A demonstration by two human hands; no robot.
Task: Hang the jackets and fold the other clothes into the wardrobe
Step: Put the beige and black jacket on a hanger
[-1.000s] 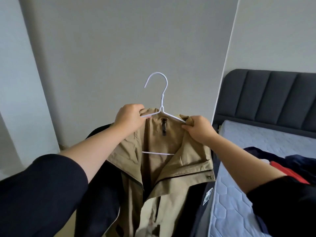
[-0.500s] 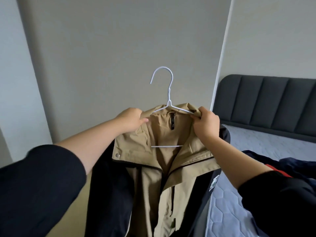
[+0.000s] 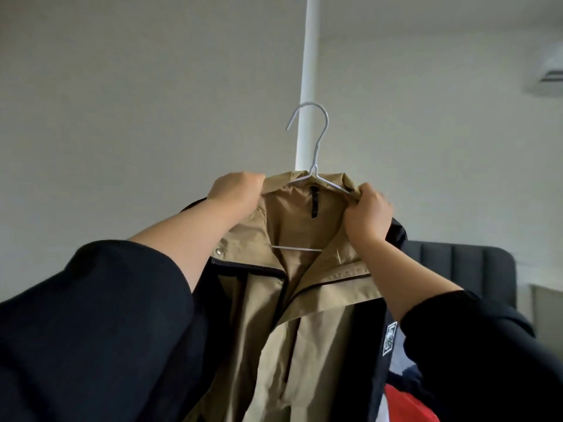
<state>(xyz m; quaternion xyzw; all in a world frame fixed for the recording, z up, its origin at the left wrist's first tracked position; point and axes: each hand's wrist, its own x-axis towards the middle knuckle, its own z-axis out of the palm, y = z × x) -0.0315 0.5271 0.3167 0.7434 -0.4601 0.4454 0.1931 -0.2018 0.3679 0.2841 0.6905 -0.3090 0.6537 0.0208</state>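
A tan and black jacket [image 3: 307, 315] hangs on a white wire hanger [image 3: 313, 159], held up in front of me. My left hand [image 3: 236, 190] grips the jacket's left shoulder at the collar. The right shoulder, over the hanger's arm, is gripped by my right hand [image 3: 367, 211]. The hanger's hook points up and is free, touching nothing. Its lower bar shows inside the open collar. The jacket's front is open and its lower part runs out of view.
A white vertical edge [image 3: 307, 71] of a wall or panel rises behind the hanger. A dark padded headboard [image 3: 463, 269] stands at the right. Red and dark clothes [image 3: 405, 403] show at the bottom right. An air conditioner [image 3: 548, 77] is high on the right wall.
Both hands have lifted the jacket on its hanger higher, and my view has tilted up and to the right, so the bed has dropped mostly out of sight.
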